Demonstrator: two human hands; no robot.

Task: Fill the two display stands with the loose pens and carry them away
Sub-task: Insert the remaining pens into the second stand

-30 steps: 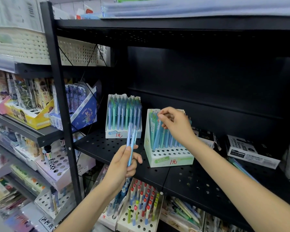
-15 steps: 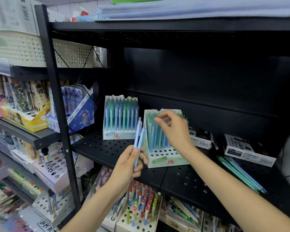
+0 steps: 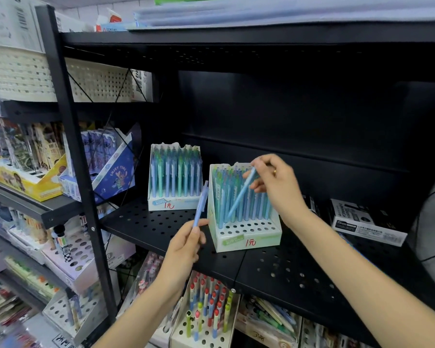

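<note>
The right hand [image 3: 276, 187] pinches the top of a blue pen [image 3: 241, 193] between thumb and fingertips, its shaft slanting down-left from them over the filled rows of the nearer display stand [image 3: 246, 237], whose front holes below the fingers lie empty. The left hand [image 3: 186, 247], curled, grips one spare pen [image 3: 200, 204] upright just left of that stand. Beyond it the farther stand [image 3: 175, 177] looks full. At this slant the tip could miss a hole, or snag neighbouring pens and tip the light stand on the black shelf [image 3: 146, 222].
</note>
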